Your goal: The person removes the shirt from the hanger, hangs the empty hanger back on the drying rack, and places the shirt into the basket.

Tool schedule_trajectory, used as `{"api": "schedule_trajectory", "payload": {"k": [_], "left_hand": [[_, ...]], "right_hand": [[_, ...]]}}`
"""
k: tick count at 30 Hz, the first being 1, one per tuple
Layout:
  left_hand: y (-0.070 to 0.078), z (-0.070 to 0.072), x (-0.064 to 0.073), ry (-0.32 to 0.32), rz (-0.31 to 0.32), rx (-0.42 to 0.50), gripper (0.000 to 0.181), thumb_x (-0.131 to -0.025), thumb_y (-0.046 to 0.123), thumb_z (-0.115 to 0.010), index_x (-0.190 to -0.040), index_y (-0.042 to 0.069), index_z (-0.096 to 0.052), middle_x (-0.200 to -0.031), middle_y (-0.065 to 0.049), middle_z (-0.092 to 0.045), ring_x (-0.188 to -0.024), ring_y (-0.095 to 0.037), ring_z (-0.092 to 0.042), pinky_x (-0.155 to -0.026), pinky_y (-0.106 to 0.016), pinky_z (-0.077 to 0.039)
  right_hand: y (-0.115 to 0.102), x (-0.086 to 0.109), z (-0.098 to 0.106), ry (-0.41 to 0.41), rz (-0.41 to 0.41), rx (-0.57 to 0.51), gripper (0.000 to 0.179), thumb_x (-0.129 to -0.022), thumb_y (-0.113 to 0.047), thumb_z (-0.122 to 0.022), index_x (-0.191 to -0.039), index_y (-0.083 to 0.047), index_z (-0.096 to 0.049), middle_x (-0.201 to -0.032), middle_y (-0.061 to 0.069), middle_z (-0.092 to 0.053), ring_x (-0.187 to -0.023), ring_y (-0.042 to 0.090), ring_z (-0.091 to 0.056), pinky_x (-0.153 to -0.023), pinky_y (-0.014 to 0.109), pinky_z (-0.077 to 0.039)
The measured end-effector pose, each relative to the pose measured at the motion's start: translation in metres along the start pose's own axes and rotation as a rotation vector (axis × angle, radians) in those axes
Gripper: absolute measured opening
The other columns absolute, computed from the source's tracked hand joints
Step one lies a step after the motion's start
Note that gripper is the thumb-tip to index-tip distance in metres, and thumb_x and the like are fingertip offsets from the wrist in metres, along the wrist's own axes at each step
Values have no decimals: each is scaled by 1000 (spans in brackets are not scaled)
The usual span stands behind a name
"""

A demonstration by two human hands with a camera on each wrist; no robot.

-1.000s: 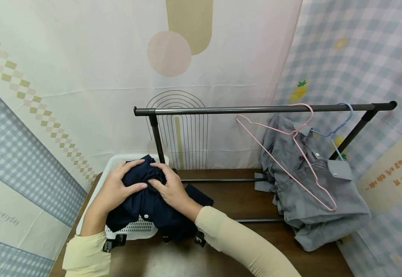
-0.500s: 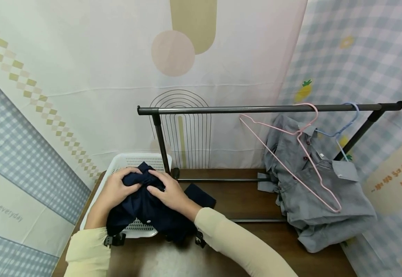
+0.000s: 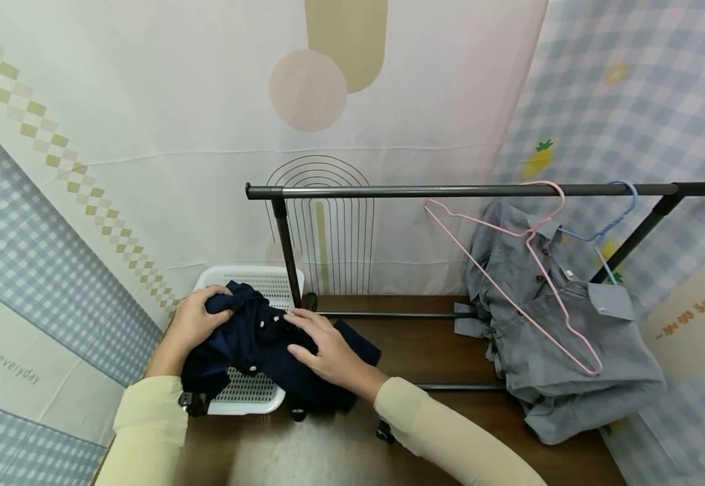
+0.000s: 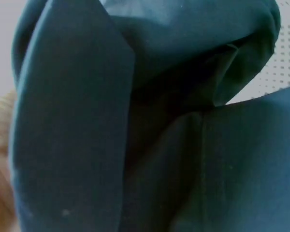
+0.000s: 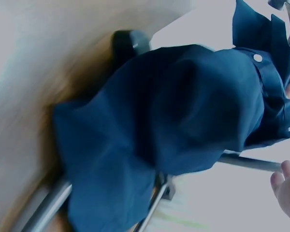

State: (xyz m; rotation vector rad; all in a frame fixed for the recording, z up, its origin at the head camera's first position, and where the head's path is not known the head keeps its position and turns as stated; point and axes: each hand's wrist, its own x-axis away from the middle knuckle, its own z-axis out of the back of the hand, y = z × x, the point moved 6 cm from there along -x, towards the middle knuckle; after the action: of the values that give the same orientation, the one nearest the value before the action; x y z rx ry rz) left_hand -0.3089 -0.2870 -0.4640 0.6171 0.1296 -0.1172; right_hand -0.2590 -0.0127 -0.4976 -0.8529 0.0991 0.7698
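Beside the black rack (image 3: 389,192), the navy shirt (image 3: 273,352) overhangs the white basket (image 3: 246,408) at left. The left hand (image 3: 196,320) grips it, fingers curled; the right hand (image 3: 331,352) touches it, fingers spread. If lifted, its right side could snag the rack.

The left sleeve (image 3: 144,439) and right sleeve (image 3: 458,439) were plain, pale cream-yellow fabric, terminating on the forearms, short of the bare left hand (image 3: 194,324) and right hand (image 3: 325,351), in a left cuff (image 3: 154,398) and right cuff (image 3: 396,401), with a compact, black, angular left wrist unit (image 3: 194,403) and right wrist unit (image 3: 385,432) located adjacent.
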Motion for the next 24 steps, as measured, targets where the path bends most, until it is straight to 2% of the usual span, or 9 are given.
{"api": "schedule_trajectory", "payload": {"k": [4,8,13,16,20,24], "left_hand": [[-10,0,-8,-3,40,-10,33,-94,14,-74,-124,7,-66,-127,-32,-63,-117,-52,-59,-96,-66,-47],[-19,2,-16,11,82,-26,34,-95,13,-71,-126,4,-63,-129,-34,-61,-119,-54,-57,-98,-67,-46],[-27,-8,-25,14,84,-83,35,-95,13,-71,-125,0,-61,-124,-37,-61,-117,-56,-56,-99,-68,-45],[-33,-23,-28,-22,89,-88,35,-95,13,-72,-125,-2,-60,-124,-38,-61,-117,-57,-56,-101,-66,-45],[-39,-43,-29,-115,131,-92,37,-96,14,-72,-125,-3,-57,-129,-38,-59,-121,-56,-53,-104,-66,-43],[-41,-55,-31,-175,164,-100,41,-99,16,-69,-132,-3,-53,-135,-39,-54,-127,-57,-49,-107,-66,-41]], "right_hand": [[13,19,12,12,3,22,57,-105,-35,-61,-158,-22,-43,-164,3,-39,-148,25,-41,-114,54,-43],[30,38,25,46,15,31,58,-104,-30,-64,-157,-16,-45,-161,11,-42,-148,28,-43,-112,56,-45],[58,65,40,73,-54,37,57,-103,-27,-65,-156,-16,-47,-160,10,-44,-147,29,-44,-112,58,-44],[74,82,47,83,-101,56,56,-103,-28,-66,-155,-19,-48,-159,9,-45,-145,31,-45,-109,60,-45],[90,101,54,74,-147,72,55,-103,-30,-64,-156,-24,-47,-159,8,-46,-145,33,-46,-108,61,-46],[102,115,63,78,-183,80,53,-105,-30,-62,-156,-27,-47,-159,10,-45,-145,36,-45,-108,64,-44]]}}
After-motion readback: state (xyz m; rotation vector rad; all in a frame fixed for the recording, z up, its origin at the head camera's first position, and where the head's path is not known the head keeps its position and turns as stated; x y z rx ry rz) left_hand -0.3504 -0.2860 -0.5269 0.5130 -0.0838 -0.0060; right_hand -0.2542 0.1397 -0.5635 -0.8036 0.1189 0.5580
